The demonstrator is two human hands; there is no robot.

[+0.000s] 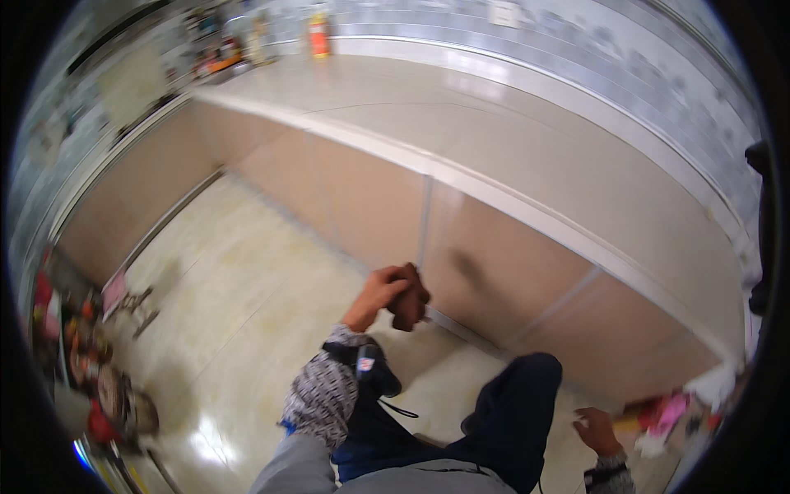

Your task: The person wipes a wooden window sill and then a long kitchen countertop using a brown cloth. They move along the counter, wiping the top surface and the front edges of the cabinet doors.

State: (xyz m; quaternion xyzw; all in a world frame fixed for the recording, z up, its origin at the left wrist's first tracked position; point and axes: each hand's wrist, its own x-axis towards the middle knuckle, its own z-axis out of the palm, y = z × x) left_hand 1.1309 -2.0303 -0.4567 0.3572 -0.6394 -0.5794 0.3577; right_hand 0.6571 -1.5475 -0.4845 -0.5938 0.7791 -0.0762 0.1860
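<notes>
My left hand (373, 295) grips a crumpled brown cloth (408, 304) in front of the lower cabinet doors. The cloth hangs beside a vertical metal strip (426, 216) between two beige door panels (370, 191). My right hand (597, 431) hangs low at the right, away from the cabinet, with its fingers loosely apart and nothing seen in it. Above the doors runs a pale countertop (494, 123) with a white front edge. A dark shadow (472, 268) falls on the panel to the right of the cloth.
An orange-red bottle (319, 38) stands at the countertop's back by the tiled wall (432, 25). Assorted clutter (102, 370) lines the floor at left. Near my right hand lie pink and white items (666, 417), blurred. The pale floor (234, 265) is glossy.
</notes>
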